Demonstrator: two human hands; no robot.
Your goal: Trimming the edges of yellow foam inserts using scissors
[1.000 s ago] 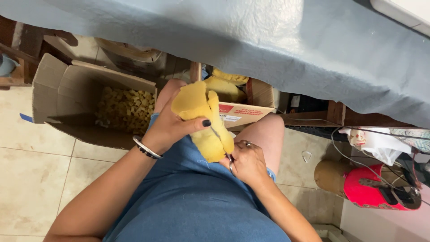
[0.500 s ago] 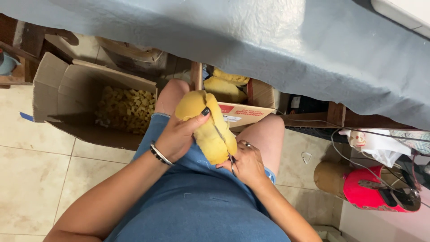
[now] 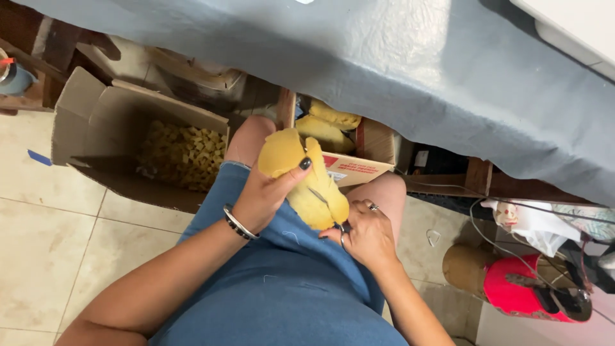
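Two hands work one yellow foam piece (image 3: 307,179) over the lap. Head view: left hand (image 3: 266,192) clamps its upper end, now rotated from half a second ago; right hand (image 3: 365,234) grips scissors (image 3: 333,214), blades in the foam. Cutting continues beside the cardboard box (image 3: 83,122) of foam cubes (image 3: 182,154).

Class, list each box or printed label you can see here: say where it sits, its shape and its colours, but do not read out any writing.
Open cardboard box: on the floor at left, brown, holding yellow foam cubes.
Smaller cardboard box: under the table edge, brown.
Its label: white rectangle, red print.
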